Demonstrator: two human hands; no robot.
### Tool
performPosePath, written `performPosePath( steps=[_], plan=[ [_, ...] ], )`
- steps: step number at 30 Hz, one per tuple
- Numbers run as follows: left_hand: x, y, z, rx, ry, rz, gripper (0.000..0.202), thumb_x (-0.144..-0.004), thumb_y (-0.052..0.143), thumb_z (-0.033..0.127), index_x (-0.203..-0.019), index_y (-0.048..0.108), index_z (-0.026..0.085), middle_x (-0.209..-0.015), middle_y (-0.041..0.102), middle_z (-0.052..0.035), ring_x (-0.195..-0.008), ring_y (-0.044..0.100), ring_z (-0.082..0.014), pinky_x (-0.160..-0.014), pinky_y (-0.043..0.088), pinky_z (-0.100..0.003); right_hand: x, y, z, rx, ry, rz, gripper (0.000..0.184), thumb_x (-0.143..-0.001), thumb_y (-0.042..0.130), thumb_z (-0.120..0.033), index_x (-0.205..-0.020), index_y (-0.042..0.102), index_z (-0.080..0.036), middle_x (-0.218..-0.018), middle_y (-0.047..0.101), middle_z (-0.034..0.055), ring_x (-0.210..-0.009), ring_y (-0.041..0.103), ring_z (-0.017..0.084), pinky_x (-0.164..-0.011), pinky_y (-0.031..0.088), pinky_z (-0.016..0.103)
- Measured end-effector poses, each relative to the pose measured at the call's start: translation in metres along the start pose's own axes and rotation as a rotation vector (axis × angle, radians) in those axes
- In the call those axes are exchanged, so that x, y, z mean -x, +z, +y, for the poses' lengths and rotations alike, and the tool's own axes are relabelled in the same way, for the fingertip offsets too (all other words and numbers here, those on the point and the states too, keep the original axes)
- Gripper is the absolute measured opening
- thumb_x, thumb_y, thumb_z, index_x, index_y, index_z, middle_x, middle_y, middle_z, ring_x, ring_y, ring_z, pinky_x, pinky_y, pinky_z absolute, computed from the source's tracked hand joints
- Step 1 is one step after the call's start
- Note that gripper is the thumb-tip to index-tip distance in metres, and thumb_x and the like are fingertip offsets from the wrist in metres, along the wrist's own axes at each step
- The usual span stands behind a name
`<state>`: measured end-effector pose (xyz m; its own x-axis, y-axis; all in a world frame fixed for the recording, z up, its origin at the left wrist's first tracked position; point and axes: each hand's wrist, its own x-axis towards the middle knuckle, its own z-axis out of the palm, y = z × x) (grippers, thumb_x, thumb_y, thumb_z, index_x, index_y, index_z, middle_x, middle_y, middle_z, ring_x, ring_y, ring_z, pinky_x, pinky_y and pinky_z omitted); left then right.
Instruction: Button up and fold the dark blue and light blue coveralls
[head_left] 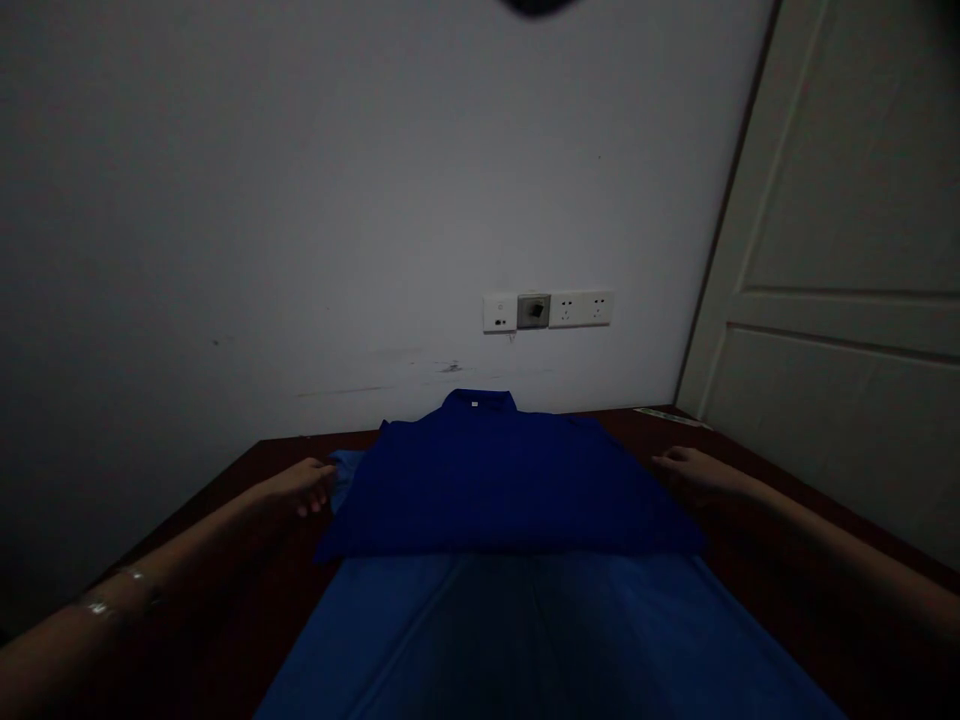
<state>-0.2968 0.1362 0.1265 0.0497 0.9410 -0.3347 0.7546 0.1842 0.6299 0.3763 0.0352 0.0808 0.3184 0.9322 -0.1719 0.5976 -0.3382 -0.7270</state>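
Observation:
A dark blue collared shirt (495, 485) lies spread flat, its collar toward the wall and a small white label inside the neck. Lighter blue cloth (360, 640) extends from below its hem toward me. A piece of similar light blue fabric (345, 473) pokes out at the shirt's left side. My left hand (304, 487) is right beside that piece, fingers loosely bent and apart; whether the fingertips touch it is unclear. Just off the shirt's right edge, my right hand (686, 468) hovers low with fingers partly stretched, no cloth visibly held. Dim light blurs its fingertips.
The garments rest on a dark red-brown surface (247, 590). A pale wall (375, 200) rises directly behind it, carrying a row of switches and sockets (547, 311). On the right stands a white panelled door (847, 250). A thin light strip (671, 417) lies near the back right corner.

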Motion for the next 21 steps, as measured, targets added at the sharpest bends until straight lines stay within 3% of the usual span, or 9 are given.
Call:
performPosePath(
  steps=[3, 7, 13, 18, 21],
  plan=[
    [0.036, 0.015, -0.006, 0.107, -0.068, -0.14, 0.052, -0.061, 0.053, 0.065, -0.07, 0.059, 0.014, -0.064, 0.062, -0.0128, -0.052, 0.061, -0.024, -0.036, 0.043, -0.026, 0.05, 0.002, -0.004, -0.088, 0.163, -0.143, 0.068, -0.065, 0.052, -0.067, -0.111, 0.046, -0.016, -0.078, 0.064, 0.0121, -0.053, 0.062, 0.019, -0.038, 0.049, 0.026],
    [0.066, 0.042, -0.009, 0.192, -0.084, -0.243, 0.058, -0.059, 0.051, 0.069, -0.073, 0.059, 0.014, -0.07, 0.063, -0.0137, -0.052, 0.062, -0.024, -0.033, 0.041, -0.024, 0.089, 0.012, -0.008, -0.165, 0.199, -0.197, 0.073, -0.066, 0.05, -0.068, -0.117, 0.039, -0.019, -0.083, 0.064, 0.0128, -0.053, 0.063, 0.018, -0.036, 0.048, 0.022],
    [0.074, 0.059, -0.017, 0.26, -0.142, -0.084, 0.051, -0.061, 0.053, 0.066, -0.062, 0.051, 0.015, -0.048, 0.052, -0.003, -0.035, 0.049, -0.0127, -0.027, 0.029, -0.016, 0.099, 0.024, -0.001, -0.257, 0.259, -0.228, 0.066, -0.072, 0.044, -0.066, -0.114, 0.041, -0.016, -0.062, 0.063, 0.0077, -0.049, 0.062, 0.016, -0.035, 0.046, 0.018],
    [0.078, 0.06, -0.021, 0.346, -0.152, -0.093, 0.051, -0.058, 0.059, 0.061, -0.076, 0.056, 0.014, -0.057, 0.059, -0.0066, -0.044, 0.057, -0.0164, -0.033, 0.038, -0.019, 0.097, 0.022, 0.004, -0.459, 0.254, -0.262, 0.05, -0.078, 0.049, -0.053, -0.111, 0.045, -0.016, -0.068, 0.064, 0.0079, -0.053, 0.063, 0.013, -0.042, 0.049, 0.016],
    [0.082, 0.06, -0.018, 0.453, -0.093, -0.06, 0.044, -0.056, 0.066, 0.051, -0.075, 0.056, 0.013, -0.061, 0.06, -0.0054, -0.047, 0.058, -0.0144, -0.037, 0.042, -0.019, 0.094, 0.02, 0.01, -0.57, 0.243, -0.314, 0.043, -0.08, 0.053, -0.044, -0.11, 0.046, -0.015, -0.075, 0.065, 0.0095, -0.057, 0.065, 0.014, -0.049, 0.053, 0.018]
  ],
)
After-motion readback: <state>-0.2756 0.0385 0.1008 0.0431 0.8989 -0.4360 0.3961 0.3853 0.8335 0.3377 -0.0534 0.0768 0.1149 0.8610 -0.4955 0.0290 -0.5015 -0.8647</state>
